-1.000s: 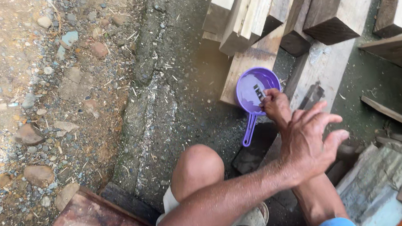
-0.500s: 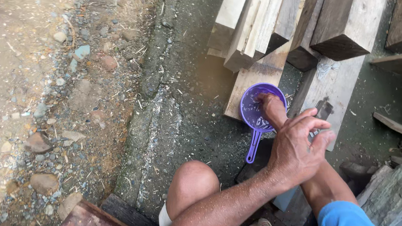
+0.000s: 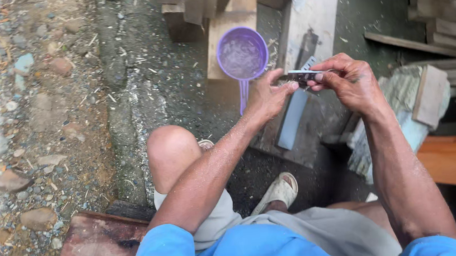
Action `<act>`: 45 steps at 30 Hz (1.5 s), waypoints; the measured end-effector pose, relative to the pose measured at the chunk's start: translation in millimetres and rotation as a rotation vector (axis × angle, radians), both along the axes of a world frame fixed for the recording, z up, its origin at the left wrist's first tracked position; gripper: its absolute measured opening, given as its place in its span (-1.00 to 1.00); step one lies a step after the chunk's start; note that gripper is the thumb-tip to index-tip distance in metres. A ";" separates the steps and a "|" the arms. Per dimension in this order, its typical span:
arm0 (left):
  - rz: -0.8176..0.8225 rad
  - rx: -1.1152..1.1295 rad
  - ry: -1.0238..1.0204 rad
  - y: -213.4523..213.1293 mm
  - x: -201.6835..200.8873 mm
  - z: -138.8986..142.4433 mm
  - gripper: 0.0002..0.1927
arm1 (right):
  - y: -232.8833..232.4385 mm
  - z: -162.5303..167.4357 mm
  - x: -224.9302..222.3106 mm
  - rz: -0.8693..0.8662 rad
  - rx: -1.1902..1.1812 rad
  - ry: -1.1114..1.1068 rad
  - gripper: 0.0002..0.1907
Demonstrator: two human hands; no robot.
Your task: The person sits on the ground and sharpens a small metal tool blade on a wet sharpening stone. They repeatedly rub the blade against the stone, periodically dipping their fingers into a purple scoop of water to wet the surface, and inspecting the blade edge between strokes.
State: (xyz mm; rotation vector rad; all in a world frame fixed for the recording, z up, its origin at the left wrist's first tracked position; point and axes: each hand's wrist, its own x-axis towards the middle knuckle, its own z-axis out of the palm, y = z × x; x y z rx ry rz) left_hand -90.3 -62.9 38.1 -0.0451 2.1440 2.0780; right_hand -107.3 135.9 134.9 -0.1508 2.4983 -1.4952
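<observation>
My right hand [image 3: 349, 81] pinches a small flat metal blade [image 3: 303, 75] and holds it level. The fingertips of my left hand [image 3: 271, 94] grip the blade's other end. Both hands hover above a long grey-blue sharpening stone [image 3: 292, 120] that lies on the wet ground. A purple plastic dipper [image 3: 242, 53] with water in it rests on a wooden plank just beyond my left hand, its handle pointing towards me.
Stacked wooden planks and blocks [image 3: 433, 26] lie ahead and to the right. A pale board [image 3: 313, 17] lies beside the dipper. There is gravel and stones [image 3: 26, 103] on the left and a reddish plank [image 3: 95, 244] by my knee. My sandalled foot [image 3: 279, 191] is below the stone.
My right hand has come out of the dipper. Both hands have drawn back towards me and now hold the blade above the stone. The view has shifted.
</observation>
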 end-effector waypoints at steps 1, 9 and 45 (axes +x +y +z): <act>-0.096 0.074 0.073 9.6 8.3 3.2 -0.57 | 9.4 2.7 17.7 -0.004 -0.062 0.017 -0.82; -0.398 0.400 0.104 50.0 60.3 38.9 -0.71 | 52.4 18.5 121.3 -0.217 -0.304 0.182 -0.83; -0.531 0.544 -0.047 70.5 50.4 71.6 -0.60 | 73.1 -3.4 161.3 -0.365 -0.108 0.463 -0.78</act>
